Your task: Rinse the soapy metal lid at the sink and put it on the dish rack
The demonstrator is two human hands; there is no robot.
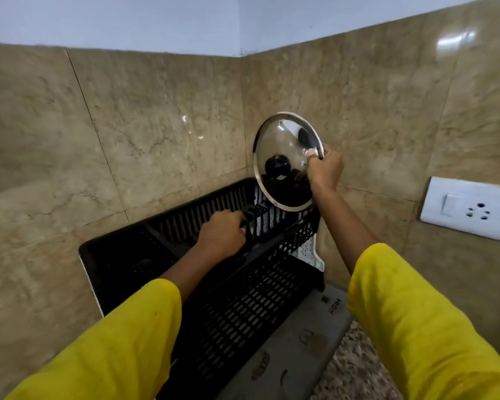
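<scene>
**Lid at the rack, placement step in hand**

Right hand (325, 166) pinches the rim of the round glass lid with steel rim and black knob (286, 161), thumb on the near face and fingers curled behind the edge. Lid held on edge, nearly upright, above the far right corner of the black slotted plastic dish rack (237, 298). Its lower rim sits just over the rack's back wall; cannot tell whether it touches. No suds visible on it from here, so rinsing looks finished.

Left hand (223, 235) is closed around a dark item (250, 216) inside the rack, likely shifting it to make room. What the item is cannot be made out.

Rack stands in the corner of the beige marble-tiled wall (156, 125), on a grey drainer mat (295, 342) over the speckled stone tabletop (355, 368). White switch and socket plate (471, 209) on the right wall, well apart from the lid.

Handling judgement: stiff, moderately heavy for a one-handed rim pinch, wet and therefore slippery. The glass centre is breakable, so it should be set down and not dropped. The rim grip suits sliding it edge-first into a slot. The knob would give a surer hold but would get in the way of standing it upright. Main risk: the rim slipping from wet fingers, or the lid rolling once released.
</scene>
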